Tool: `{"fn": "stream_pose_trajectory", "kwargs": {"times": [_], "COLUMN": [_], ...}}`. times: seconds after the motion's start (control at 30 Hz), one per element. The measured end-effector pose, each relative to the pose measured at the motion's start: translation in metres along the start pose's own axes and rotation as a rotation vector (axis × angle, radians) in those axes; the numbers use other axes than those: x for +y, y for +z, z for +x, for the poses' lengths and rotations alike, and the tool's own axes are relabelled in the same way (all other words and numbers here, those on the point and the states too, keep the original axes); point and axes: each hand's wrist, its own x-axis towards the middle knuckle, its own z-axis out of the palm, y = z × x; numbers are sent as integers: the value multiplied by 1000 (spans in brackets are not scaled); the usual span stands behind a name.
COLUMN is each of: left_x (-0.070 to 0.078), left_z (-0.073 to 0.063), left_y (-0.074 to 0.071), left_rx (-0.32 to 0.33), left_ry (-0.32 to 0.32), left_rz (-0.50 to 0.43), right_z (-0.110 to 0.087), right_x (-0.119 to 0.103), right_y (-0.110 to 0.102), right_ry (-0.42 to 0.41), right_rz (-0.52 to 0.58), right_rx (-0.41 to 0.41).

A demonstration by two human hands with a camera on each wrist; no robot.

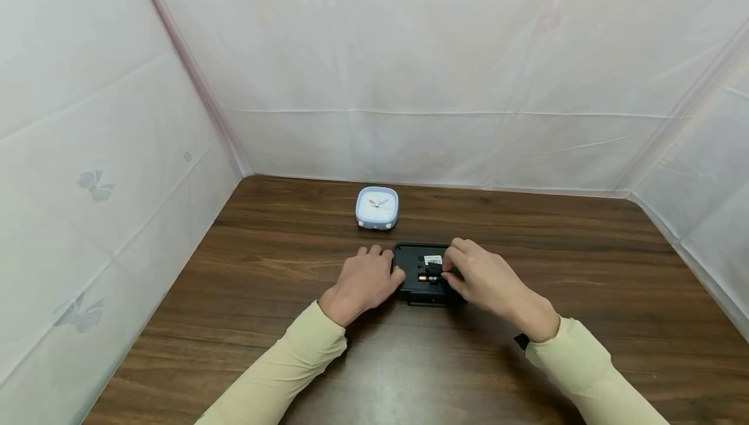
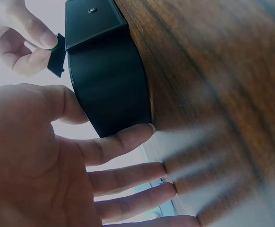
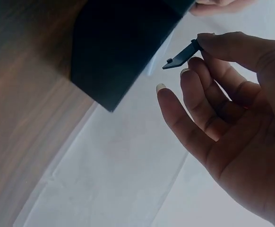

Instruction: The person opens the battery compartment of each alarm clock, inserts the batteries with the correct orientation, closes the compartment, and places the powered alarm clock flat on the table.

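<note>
A black boxy device (image 1: 409, 257) lies on the wooden table with its battery side up, a white label (image 1: 433, 260) on it. Inside its uncovered compartment shows a battery (image 1: 429, 278). My left hand (image 1: 365, 277) steadies the device's left end: thumb along its upper edge, index finger against its side, other fingers straight with their tips at the table. Between thumb and fingertips, my right hand (image 1: 482, 275) pinches a small black battery cover (image 3: 182, 56) with little tabs. In the head view this cover is close over the compartment, partly hidden by the fingers.
A light blue alarm clock (image 1: 377, 208) with a white dial stands behind the device, a little to its left. Pale sheeting (image 1: 433, 87) walls in the back and both sides of the brown table (image 1: 281, 217).
</note>
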Motion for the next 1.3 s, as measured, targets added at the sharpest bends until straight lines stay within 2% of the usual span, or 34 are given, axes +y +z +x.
{"fn": "stream_pose_trajectory", "kwargs": {"times": [0.53, 1.3], "left_x": [1, 0], "left_z": [2, 2], "left_y": [-1, 0], "left_rx": [-4, -2], "left_ry": [0, -4], "left_rz": [24, 23], "right_z": [0, -1], "right_x": [-6, -11], "right_y": [10, 20], "right_ry": [-73, -88], "right_rz": [-40, -90], "right_rx": [-22, 9]}}
